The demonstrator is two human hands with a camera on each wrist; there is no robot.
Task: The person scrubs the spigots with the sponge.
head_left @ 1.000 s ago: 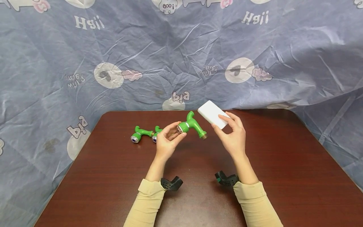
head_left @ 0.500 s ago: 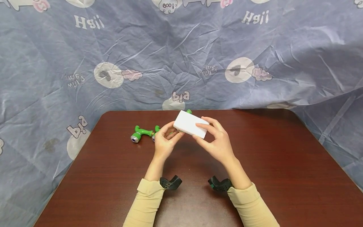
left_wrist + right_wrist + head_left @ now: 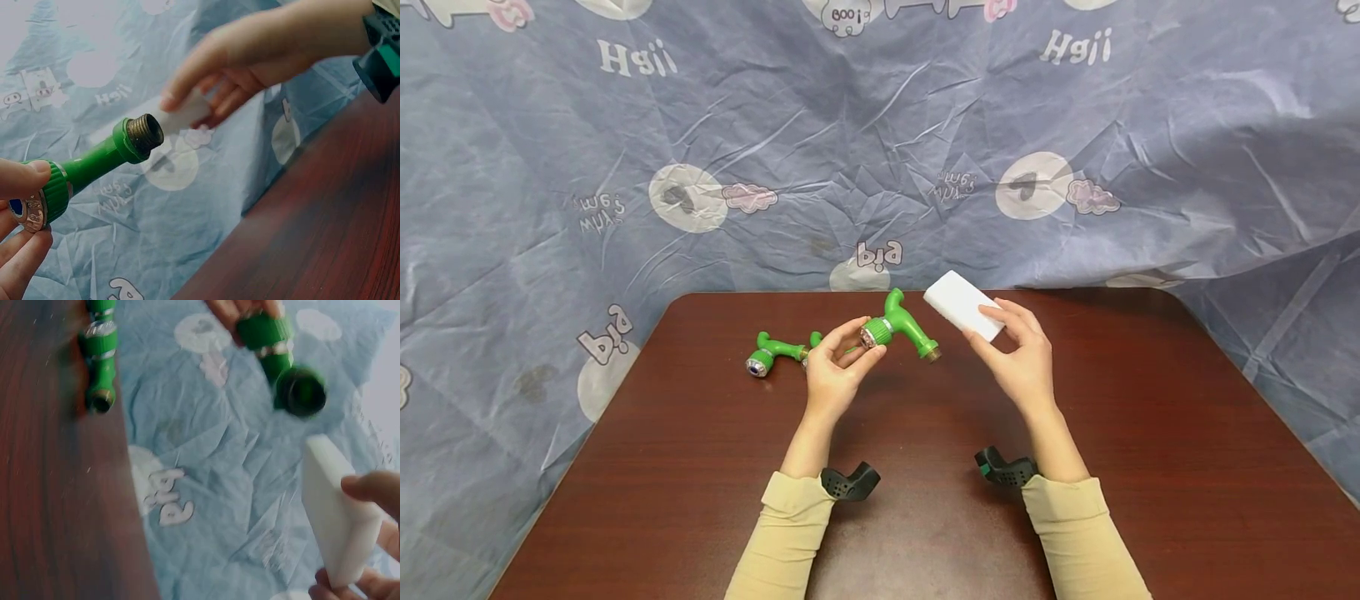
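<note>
My left hand (image 3: 835, 375) grips a green faucet (image 3: 904, 323) by its ribbed knob, holding it above the table. In the left wrist view the faucet's threaded brass end (image 3: 145, 132) points toward the other hand. A white sponge block (image 3: 964, 305) is pinched between the thumb and fingers of my right hand (image 3: 1026, 358). The sponge (image 3: 337, 512) is apart from the faucet, to its right in the head view. Two more green faucets lie on the table behind the left hand: one (image 3: 775, 352) in full view, the other (image 3: 816, 340) mostly hidden by that hand.
The dark red-brown table (image 3: 925, 500) spreads under both arms. A blue-grey printed cloth (image 3: 850, 150) hangs behind its far edge. Black camera mounts sit on the left wrist (image 3: 852, 482) and the right wrist (image 3: 1006, 468).
Half a second ago the sponge covered the held faucet; now the right hand has drawn it away to the right. The left hand keeps its grip, shifted slightly left over the second.
</note>
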